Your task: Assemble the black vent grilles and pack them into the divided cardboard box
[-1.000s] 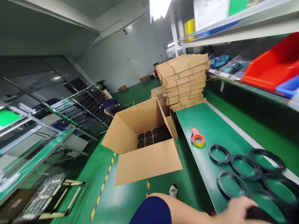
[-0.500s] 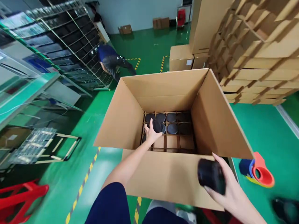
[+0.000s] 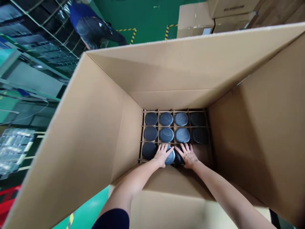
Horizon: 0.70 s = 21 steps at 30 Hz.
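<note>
The large open carton (image 3: 95, 111) holds a cardboard divider grid (image 3: 173, 133) with dark, round-lidded jars in its cells. Two rows of lids, such as one jar (image 3: 166, 135), show fully. In the row closest to me, my left hand (image 3: 161, 156) lies over a jar (image 3: 170, 156), its fingers spread. Beside it, my right hand (image 3: 188, 157) rests with spread fingers against another dark jar (image 3: 179, 156), partly covering it. A further jar (image 3: 149, 150) sits left of my left hand. Bare cardboard shows right of my right hand.
Beyond the carton, a person (image 3: 92, 25) in a blue top bends by a rack of dark goods (image 3: 45, 19). Closed cartons (image 3: 195, 19) stand behind. A metal-framed bench (image 3: 33, 76) and wrapped clear items (image 3: 15, 149) are at the left.
My view has moved closer over the carton. My right hand brought its black jar from outside into the front row. My left hand moved down and right, leaving several lids uncovered.
</note>
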Each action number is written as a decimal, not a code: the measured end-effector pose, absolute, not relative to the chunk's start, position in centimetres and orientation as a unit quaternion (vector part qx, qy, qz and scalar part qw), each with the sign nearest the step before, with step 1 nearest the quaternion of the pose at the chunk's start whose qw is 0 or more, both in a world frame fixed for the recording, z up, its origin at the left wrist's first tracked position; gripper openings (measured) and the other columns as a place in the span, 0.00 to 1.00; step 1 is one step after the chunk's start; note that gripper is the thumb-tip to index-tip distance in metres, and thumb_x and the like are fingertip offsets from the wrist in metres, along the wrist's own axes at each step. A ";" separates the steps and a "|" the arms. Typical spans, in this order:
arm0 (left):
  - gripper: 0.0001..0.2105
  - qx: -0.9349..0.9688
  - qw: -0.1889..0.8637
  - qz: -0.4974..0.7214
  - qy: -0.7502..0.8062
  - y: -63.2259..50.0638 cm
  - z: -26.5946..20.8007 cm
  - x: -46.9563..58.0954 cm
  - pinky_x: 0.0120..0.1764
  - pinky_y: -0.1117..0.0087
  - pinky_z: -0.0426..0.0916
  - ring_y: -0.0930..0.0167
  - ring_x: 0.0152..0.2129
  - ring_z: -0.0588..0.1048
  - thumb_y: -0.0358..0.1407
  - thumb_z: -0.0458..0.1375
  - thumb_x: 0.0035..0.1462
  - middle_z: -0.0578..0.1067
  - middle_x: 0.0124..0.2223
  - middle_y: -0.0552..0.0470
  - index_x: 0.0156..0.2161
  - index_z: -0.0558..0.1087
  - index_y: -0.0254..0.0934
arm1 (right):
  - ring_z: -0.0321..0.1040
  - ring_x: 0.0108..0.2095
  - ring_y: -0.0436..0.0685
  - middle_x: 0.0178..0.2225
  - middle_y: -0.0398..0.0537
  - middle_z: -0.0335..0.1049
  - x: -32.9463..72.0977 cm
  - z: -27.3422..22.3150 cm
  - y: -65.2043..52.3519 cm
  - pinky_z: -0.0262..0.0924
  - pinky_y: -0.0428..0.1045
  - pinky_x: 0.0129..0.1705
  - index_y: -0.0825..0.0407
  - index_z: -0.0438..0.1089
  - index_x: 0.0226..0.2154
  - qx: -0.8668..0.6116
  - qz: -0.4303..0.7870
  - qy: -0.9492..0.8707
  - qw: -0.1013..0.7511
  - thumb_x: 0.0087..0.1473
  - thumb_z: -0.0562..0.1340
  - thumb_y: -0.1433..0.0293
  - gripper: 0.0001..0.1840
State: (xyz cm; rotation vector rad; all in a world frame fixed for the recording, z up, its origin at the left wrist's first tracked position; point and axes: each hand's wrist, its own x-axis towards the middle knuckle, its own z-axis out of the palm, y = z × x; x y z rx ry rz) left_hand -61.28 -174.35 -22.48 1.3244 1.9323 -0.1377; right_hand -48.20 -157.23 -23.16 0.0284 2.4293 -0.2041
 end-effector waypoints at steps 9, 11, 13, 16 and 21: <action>0.53 0.559 0.339 0.015 0.756 -176.7 -28.3 -62.1 0.67 0.45 0.42 0.53 0.69 0.36 0.46 0.70 0.50 0.42 0.73 0.36 0.71 0.42 0.39 | 0.31 0.70 0.72 0.72 0.53 0.35 -45.6 -29.7 -155.9 0.34 0.69 0.68 0.45 0.47 0.70 -0.025 -0.165 0.957 0.239 0.56 0.63 0.45 0.49; 0.47 0.572 0.323 0.013 0.754 -177.2 -29.0 -61.8 0.67 0.44 0.43 0.53 0.69 0.37 0.47 0.66 0.56 0.42 0.73 0.37 0.71 0.42 0.39 | 0.33 0.70 0.71 0.71 0.53 0.38 -44.8 -30.5 -155.3 0.36 0.68 0.68 0.44 0.49 0.70 -0.036 -0.176 0.963 0.202 0.56 0.63 0.44 0.47; 0.45 0.582 0.310 0.007 0.752 -177.5 -29.3 -61.7 0.67 0.42 0.44 0.52 0.69 0.38 0.48 0.64 0.58 0.42 0.73 0.37 0.71 0.42 0.39 | 0.36 0.70 0.70 0.71 0.52 0.40 -44.5 -31.0 -154.8 0.37 0.68 0.68 0.45 0.48 0.70 -0.047 -0.184 0.967 0.169 0.57 0.62 0.44 0.47; 0.45 0.592 0.289 -0.005 0.752 -177.6 -29.7 -62.3 0.66 0.41 0.46 0.50 0.69 0.39 0.50 0.62 0.59 0.42 0.72 0.35 0.71 0.44 0.37 | 0.37 0.70 0.69 0.70 0.50 0.43 -45.4 -31.7 -154.0 0.36 0.68 0.69 0.48 0.45 0.71 -0.070 -0.192 0.969 0.135 0.59 0.62 0.47 0.47; 0.38 0.611 0.260 -0.033 0.747 -176.9 -28.9 -63.7 0.64 0.43 0.52 0.49 0.67 0.48 0.50 0.60 0.58 0.51 0.70 0.32 0.68 0.56 0.34 | 0.39 0.68 0.74 0.68 0.50 0.51 -49.2 -29.0 -153.6 0.37 0.74 0.66 0.49 0.50 0.69 -0.051 -0.193 0.964 0.174 0.57 0.68 0.57 0.44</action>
